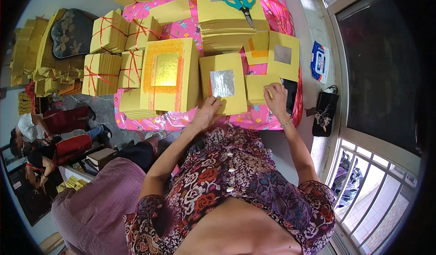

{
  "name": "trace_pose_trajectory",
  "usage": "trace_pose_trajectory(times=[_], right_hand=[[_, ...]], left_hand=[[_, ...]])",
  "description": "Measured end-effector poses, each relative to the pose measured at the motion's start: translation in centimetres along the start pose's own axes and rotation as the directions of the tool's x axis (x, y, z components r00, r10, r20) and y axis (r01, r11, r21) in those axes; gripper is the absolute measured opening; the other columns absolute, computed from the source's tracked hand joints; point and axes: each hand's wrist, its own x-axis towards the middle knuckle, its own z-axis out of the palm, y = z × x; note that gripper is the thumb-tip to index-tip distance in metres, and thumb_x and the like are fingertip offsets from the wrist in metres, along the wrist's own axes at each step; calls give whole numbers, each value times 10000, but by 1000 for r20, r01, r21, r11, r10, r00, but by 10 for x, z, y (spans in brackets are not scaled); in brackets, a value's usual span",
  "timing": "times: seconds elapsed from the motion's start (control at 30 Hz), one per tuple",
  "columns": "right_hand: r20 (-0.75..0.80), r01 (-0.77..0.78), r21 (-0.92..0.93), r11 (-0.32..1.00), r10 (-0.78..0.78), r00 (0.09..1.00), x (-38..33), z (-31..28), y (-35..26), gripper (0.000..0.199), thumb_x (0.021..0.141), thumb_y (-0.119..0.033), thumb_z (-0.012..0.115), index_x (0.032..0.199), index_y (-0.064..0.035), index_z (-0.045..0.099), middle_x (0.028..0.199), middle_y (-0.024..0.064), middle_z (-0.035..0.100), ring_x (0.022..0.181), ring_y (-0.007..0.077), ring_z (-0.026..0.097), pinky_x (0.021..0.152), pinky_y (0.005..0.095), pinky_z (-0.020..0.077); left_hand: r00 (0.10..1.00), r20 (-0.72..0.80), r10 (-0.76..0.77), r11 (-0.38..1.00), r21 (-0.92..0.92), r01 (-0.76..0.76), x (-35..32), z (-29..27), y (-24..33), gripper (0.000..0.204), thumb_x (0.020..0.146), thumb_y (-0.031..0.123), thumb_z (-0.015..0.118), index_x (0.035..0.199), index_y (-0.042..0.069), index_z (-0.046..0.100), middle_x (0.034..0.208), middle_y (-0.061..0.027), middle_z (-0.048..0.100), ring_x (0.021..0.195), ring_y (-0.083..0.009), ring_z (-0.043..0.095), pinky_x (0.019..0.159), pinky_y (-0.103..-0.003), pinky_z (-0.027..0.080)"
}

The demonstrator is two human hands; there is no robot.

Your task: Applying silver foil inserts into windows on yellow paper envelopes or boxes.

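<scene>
In front of me lies a stack of yellow paper with a silver foil square (222, 82) on its top sheet. My left hand (206, 114) grips that paper at its lower left edge, fingers bent together. To its right is a smaller pile of plain yellow paper (258, 83). The bent fingers of my right hand (276, 99) close on the pile's right edge; the fingertips are partly hidden. A black phone (289, 96) lies beside the right hand. Left of my left hand stands a tall yellow paper stack with a gold square framed in orange (165, 71).
A pink patterned cloth (181, 122) covers the table. Teal-handled scissors (238, 2) rest on a high paper stack. Bundles tied with red string (107, 31) stand at left. More foil-square paper (284, 52) lies at right. Wipes (319, 63) and a black pouch (324, 114) sit on the ledge.
</scene>
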Motion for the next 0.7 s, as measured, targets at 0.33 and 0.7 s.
trace_pose_trajectory(times=[0.33,0.7], right_hand=[[118,225,215,950,-254,960,26,-8,-67,203,794,-231,729,948,-111,677,947,46,604,945,240,554,802,375,404],[464,168,427,889,-374,803,32,18,-88,212,879,-276,643,844,-67,660,790,82,594,818,279,602,730,405,472]], left_hand=[[999,29,-15,999,-44,16,2,-6,-5,326,767,80,708,1043,23,543,1070,-170,555,1007,-375,555,860,-435,499],[992,-90,-86,982,-176,69,12,-5,-15,129,842,72,651,911,-33,623,814,-205,644,778,-386,620,724,-440,493]])
